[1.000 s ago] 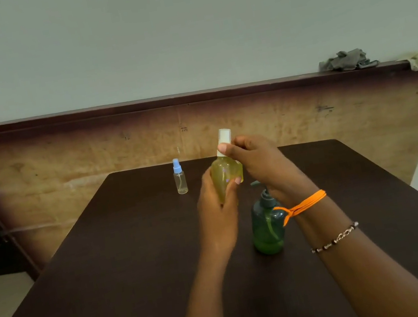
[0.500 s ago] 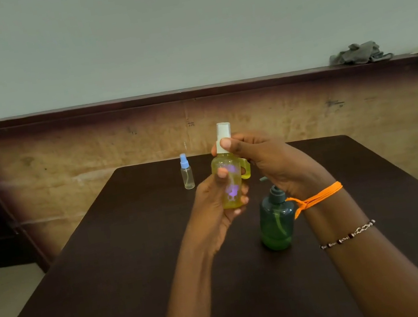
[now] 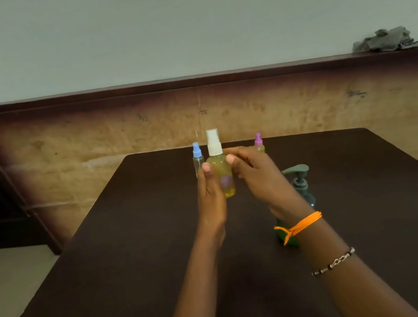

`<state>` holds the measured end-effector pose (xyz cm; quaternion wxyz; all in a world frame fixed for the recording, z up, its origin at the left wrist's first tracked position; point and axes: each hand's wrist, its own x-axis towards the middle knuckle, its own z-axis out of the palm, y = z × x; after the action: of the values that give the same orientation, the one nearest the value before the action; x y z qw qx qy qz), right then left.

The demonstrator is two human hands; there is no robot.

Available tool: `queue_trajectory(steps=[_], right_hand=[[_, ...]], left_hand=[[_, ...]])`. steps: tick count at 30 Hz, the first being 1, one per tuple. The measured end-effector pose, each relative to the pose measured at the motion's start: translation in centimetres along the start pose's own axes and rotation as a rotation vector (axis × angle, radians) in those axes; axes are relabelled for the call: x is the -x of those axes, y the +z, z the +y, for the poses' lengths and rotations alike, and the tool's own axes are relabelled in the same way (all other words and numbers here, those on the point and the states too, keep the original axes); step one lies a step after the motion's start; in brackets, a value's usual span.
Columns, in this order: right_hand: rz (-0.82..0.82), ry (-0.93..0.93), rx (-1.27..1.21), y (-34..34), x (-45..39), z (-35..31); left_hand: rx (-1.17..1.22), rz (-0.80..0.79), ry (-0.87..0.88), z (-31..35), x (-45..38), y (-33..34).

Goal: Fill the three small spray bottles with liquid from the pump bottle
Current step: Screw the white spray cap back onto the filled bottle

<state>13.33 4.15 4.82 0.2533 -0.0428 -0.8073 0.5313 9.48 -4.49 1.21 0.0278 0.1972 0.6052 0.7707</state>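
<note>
Yellow bottle capped and held upright

Green pump bottle (image 3: 301,189) stands near on the surface (image 3: 108,260), behind the right wrist. Left hand (image 3: 211,200) grasps the yellow spray bottle (image 3: 223,175) upright, likely against spills; right hand (image 3: 253,170) fingers (image 3: 230,158) pinch its neck. Blue-capped bottle (image 3: 198,158) and purple-capped bottle (image 3: 259,142) wait beyond.

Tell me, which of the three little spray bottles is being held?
The white-capped bottle of yellow liquid, held between both hands. The blue-capped bottle and purple-capped bottle stand behind on the table.

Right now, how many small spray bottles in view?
3: white-capped bottle held in both hands, blue-capped bottle behind the left hand, purple-capped bottle behind the right hand.
</note>
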Motion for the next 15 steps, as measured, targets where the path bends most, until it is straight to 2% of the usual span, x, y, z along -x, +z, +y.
queue_trajectory(steps=[2, 4, 9, 15], right_hand=[[-0.043, -0.028, 0.029, 1.3, 0.6, 0.9], [-0.018, -0.076, 0.053, 2.2, 0.6, 2.0], [0.170, 0.103, 0.001, 3.7, -1.8, 5.2], [0.389, 0.240, 0.074, 5.4, -8.3, 10.9]], left_hand=[[0.004, -0.053, -0.053, -0.5, -0.9, -0.8], [0.058, -0.116, -0.086, -0.6, -1.6, -1.1], [0.087, -0.162, -0.235, -1.9, -4.1, -1.5], [-0.152, -0.018, -0.320, -4.8, -8.2, -2.9]])
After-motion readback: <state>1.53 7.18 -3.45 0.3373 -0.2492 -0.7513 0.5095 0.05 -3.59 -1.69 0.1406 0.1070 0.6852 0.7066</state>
